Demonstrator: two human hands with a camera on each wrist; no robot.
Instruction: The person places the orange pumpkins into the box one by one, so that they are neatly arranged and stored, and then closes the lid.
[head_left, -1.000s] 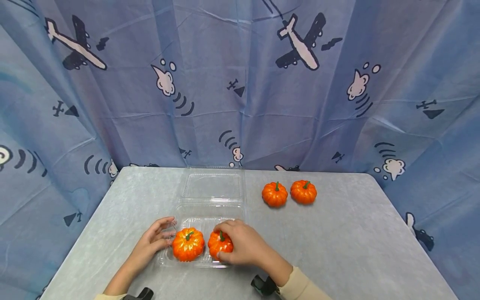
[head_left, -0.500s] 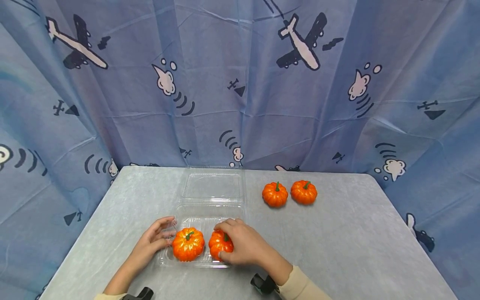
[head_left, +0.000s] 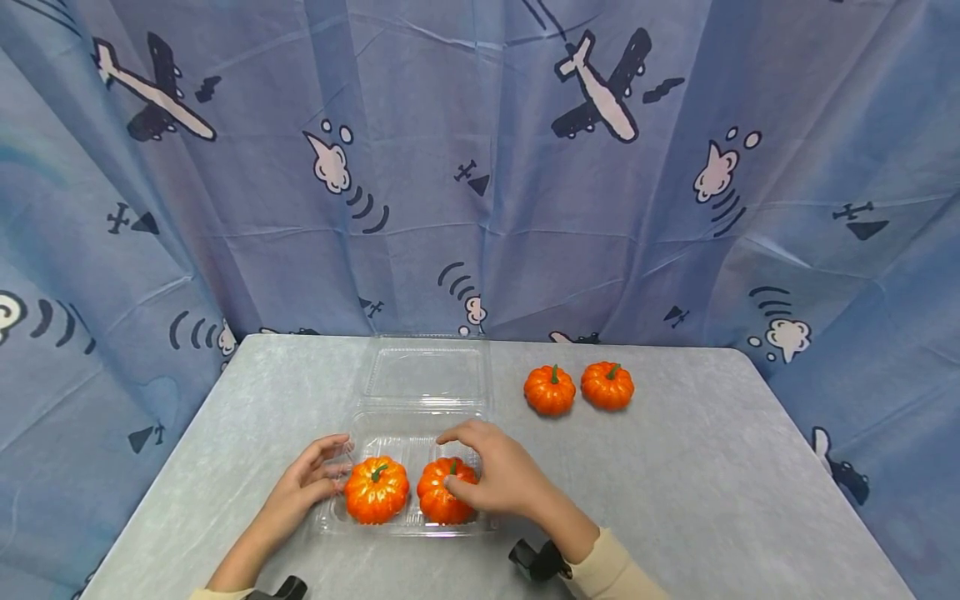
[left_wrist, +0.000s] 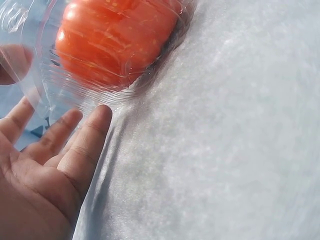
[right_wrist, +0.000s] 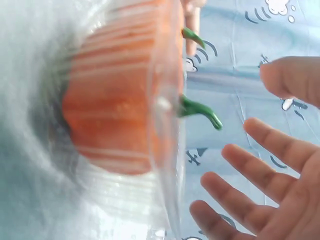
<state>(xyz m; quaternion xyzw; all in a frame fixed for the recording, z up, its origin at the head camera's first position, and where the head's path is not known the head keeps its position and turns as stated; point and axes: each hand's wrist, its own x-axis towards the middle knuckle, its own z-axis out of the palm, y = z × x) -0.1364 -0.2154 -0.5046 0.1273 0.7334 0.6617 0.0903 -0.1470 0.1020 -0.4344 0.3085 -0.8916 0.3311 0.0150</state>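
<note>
Two small orange pumpkins sit side by side in the near half of a clear plastic clamshell box [head_left: 405, 425]. Against the box's left wall rest the fingers of my left hand [head_left: 303, 477], next to the left pumpkin [head_left: 377, 490]; the left wrist view shows these fingers [left_wrist: 82, 150] extended along the ribbed plastic. My right hand [head_left: 506, 473] hovers over the right pumpkin [head_left: 442, 493], thumb and fingers spread. In the right wrist view, a gap separates that hand [right_wrist: 270, 180] from the pumpkin's green stem [right_wrist: 202, 111].
The box's lid [head_left: 426, 372] lies folded back toward the far table edge. Two more pumpkins, one on the left [head_left: 550, 390] and one on the right [head_left: 607, 386], stand on the grey table [head_left: 675, 483] at the back. A blue patterned curtain [head_left: 480, 167] hangs behind.
My right hand has let go of the right pumpkin, its fingers spreading and lifting away to the right. That pumpkin now stays in the box. The left hand has not moved.
</note>
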